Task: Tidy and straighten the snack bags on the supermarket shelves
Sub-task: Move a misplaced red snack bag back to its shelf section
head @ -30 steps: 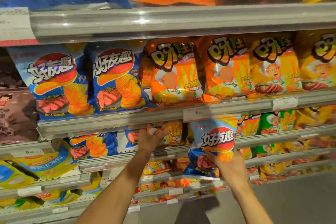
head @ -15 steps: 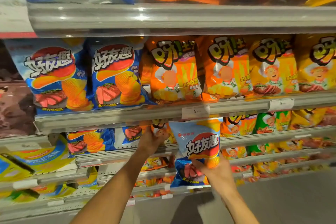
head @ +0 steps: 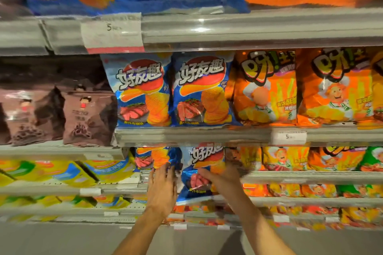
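My right hand point(head: 222, 180) grips a blue crisp bag point(head: 202, 163) by its lower half, holding it upright at the front of the third shelf down. Its top is tucked under the shelf rail above. My left hand point(head: 162, 184) reaches up just left of it, fingers straight, fingertips touching the bottom of another blue crisp bag point(head: 153, 157) standing on that shelf. Two matching blue bags point(head: 143, 91) point(head: 203, 91) stand upright on the shelf above.
Orange snack bags point(head: 267, 89) fill the shelves to the right. Brown bags point(head: 87, 114) stand at the left, yellow bags point(head: 62, 172) below them. Grey shelf rails point(head: 207, 135) with price tags point(head: 289, 136) jut out. Grey floor lies below.
My right hand has carried the blue bag left and up against the shelf beside the other blue bag. My left hand has shifted to that neighbouring bag's bottom. The camera has swung left.
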### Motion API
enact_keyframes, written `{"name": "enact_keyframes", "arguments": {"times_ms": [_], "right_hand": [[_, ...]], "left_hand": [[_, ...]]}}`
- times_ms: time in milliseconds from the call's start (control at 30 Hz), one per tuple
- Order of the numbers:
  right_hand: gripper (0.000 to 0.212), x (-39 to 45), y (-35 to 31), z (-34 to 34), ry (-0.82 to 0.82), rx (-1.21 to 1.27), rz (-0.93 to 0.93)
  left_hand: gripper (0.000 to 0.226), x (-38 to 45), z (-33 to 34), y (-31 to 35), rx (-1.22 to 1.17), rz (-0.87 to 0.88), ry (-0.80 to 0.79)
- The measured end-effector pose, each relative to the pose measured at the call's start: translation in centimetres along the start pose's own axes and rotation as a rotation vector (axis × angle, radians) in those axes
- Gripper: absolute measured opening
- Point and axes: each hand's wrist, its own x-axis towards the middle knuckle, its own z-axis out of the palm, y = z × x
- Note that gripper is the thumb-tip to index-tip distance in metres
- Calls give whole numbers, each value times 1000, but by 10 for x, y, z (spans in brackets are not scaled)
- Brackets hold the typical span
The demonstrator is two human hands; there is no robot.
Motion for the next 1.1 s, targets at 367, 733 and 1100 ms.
{"name": "enact_keyframes", "arguments": {"times_ms": [367,733,1100], "right_hand": [[36,53,-10,38,153,61,-68],[81,46,3,42,211,-63,-119],[98,27,11,29,113,-387,-82]], "left_hand": [[66,-9,10,-22,-228,10,22],[74,-13,3,-16,22,-7,-97],[70,-18,7,10,-39,-134,-45]]}}
